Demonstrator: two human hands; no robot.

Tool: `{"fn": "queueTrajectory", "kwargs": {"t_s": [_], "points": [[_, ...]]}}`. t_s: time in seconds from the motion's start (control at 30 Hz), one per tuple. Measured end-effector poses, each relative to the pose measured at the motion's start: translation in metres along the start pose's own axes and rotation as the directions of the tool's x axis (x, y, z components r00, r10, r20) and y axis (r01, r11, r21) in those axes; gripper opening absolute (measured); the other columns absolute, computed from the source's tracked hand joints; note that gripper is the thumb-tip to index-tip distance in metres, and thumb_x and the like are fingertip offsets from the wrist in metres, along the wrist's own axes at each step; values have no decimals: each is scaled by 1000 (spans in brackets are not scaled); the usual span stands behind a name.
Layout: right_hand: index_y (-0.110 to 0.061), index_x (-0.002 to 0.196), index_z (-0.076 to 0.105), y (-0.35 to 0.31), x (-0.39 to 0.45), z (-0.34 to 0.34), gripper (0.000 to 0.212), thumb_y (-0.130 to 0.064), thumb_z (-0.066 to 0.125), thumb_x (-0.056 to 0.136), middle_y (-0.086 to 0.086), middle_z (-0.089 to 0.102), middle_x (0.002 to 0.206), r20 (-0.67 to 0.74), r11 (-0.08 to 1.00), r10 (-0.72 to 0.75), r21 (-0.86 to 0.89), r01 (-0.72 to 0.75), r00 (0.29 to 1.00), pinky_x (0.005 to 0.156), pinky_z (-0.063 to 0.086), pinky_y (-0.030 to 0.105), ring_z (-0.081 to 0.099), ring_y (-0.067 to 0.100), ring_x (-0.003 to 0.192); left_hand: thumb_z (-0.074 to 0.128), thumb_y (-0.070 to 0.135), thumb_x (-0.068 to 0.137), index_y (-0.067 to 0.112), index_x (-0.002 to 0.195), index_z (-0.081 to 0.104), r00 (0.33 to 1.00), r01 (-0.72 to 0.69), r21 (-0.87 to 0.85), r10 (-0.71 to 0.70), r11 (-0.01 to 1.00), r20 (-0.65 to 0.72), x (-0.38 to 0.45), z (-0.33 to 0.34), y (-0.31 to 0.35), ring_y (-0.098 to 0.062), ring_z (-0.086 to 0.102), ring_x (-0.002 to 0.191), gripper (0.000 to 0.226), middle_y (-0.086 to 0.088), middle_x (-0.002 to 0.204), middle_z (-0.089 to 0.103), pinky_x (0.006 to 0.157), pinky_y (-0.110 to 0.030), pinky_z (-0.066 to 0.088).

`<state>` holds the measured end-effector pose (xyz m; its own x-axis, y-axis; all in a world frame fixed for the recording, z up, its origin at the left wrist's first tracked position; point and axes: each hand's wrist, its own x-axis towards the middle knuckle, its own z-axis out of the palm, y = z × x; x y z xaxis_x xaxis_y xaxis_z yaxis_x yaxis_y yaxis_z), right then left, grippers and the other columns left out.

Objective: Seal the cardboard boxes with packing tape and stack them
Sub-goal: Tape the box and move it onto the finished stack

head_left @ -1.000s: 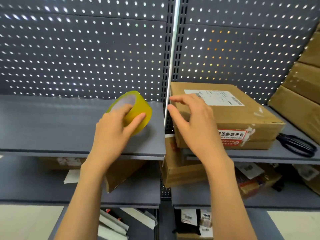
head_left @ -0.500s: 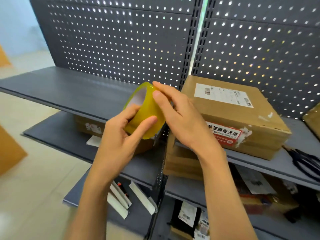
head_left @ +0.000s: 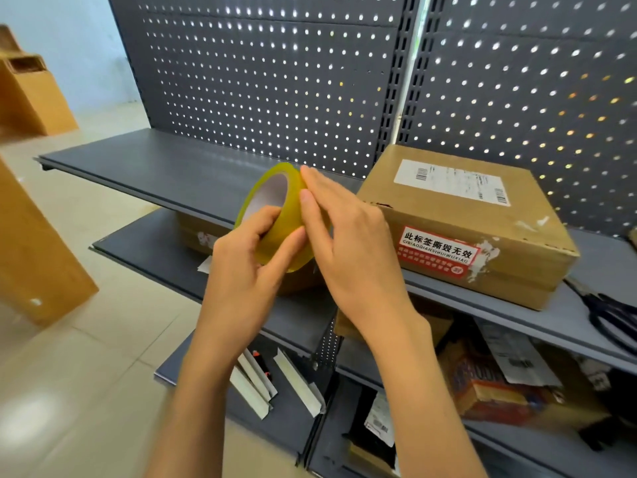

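Yellow tape roll (head_left: pixel 279 219) – left hand (head_left: pixel 241 270) grip closed, right hand (head_left: pixel 348 250) fingertips touching.

Dark grey perforated back panels (head_left: pixel 275 81) rise behind grey metal shelves (head_left: pixel 155 167). Pale tiled floor (head_left: pixel 86 374). Light blue wall (head_left: pixel 62 39) at left.

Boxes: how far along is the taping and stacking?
Early. Nothing looks freshly sealed: the box on the shelf shows only a shipping label and a red sticker, and nothing is stacked on it. In hand: the left hand grips the tape roll while the right hand's fingers rest on its outer face, perhaps feeling for the loose end. Left: pull tape, seal the box, cut, stack. Scissors lie beside the box.
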<state>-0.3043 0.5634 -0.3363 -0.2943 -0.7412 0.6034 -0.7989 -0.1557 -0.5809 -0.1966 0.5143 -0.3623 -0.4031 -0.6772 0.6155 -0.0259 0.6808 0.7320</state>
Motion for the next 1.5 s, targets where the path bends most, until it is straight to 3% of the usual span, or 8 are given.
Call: {"fn": "queueTrajectory", "kwargs": {"t_s": [0.3, 0.43, 0.53, 0.87, 1.07, 1.23, 1.37, 1.5], "points": [[-10, 136, 52, -13, -1, 15, 42, -25, 44, 97, 6, 52, 141, -51, 999, -20, -36, 18, 998, 100, 47, 42, 46, 17, 132, 54, 23, 88, 24, 92, 60, 998, -25, 129, 32, 991, -58, 13, -9, -10, -2, 51, 64, 7, 8, 73, 61, 58, -12, 37], [-13, 123, 64, -14, 0, 16, 36, -27, 51, 92, 2, 63, 128, -180, 997, -60, -67, 48, 982, 87, 54, 43, 60, 20, 116, 54, 25, 89, 17, 92, 62, 998, -37, 158, 46, 987, -53, 17, -11, -13, -3, 50, 62, 11, 10, 71, 58, 56, -11, 36], [-17, 121, 66, -13, 3, 15, 35, -28, 54, 89, -2, 65, 124, -150, 1000, -6, 29, 11, 989, 88, 52, 43, 60, 18, 114, 57, 25, 91, 18, 91, 61, 997, -42, 144, 50, 989, -52, 21, -12, -15, -2, 51, 62, 8, 10, 70, 58, 55, -11, 35], [-20, 101, 71, 5, 20, 1, 20, -8, 67, 85, -11, 70, 90, -114, 984, 63, 173, -43, 991, 75, 49, 15, 63, 0, 87, 59, 35, 88, 18, 85, 60, 995, -67, 103, 59, 992, 82, 23, -21, -25, -6, 46, 60, 17, 7, 70, 54, 56, -12, 34], [-21, 97, 69, 11, 29, -7, 24, -4, 71, 81, -6, 69, 83, -22, 950, 116, 293, -104, 993, 68, 47, 15, 63, 1, 78, 59, 44, 86, 13, 85, 60, 993, -70, 120, 58, 990, 104, 27, -21, -32, -11, 42, 59, 31, -2, 64, 50, 54, -17, 34], [-17, 96, 68, 22, 33, -5, 20, -2, 68, 84, -4, 68, 82, 18, 919, 147, 368, -143, 989, 72, 50, 19, 63, 3, 77, 55, 50, 84, 16, 86, 62, 991, -82, 136, 66, 987, 117, 27, -21, -37, -17, 45, 60, 34, -5, 64, 53, 57, -31, 39], [-17, 101, 65, 20, 31, 4, 19, -3, 59, 90, -5, 63, 85, 18, 949, 149, 278, -148, 989, 73, 48, 19, 59, 9, 82, 53, 52, 84, 18, 86, 61, 993, -87, 168, 73, 982, 88, 25, -20, -39, -14, 46, 60, 35, 0, 63, 52, 57, -29, 39], [-11, 112, 56, 11, 31, 14, 20, -5, 44, 98, 4, 59, 109, 49, 984, 135, 114, -140, 990, 84, 42, 23, 53, 16, 102, 52, 52, 86, 16, 87, 61, 998, -63, 223, 61, 973, 17, 23, -14, -37, -18, 45, 60, 37, 3, 64, 52, 57, -38, 42]]}}
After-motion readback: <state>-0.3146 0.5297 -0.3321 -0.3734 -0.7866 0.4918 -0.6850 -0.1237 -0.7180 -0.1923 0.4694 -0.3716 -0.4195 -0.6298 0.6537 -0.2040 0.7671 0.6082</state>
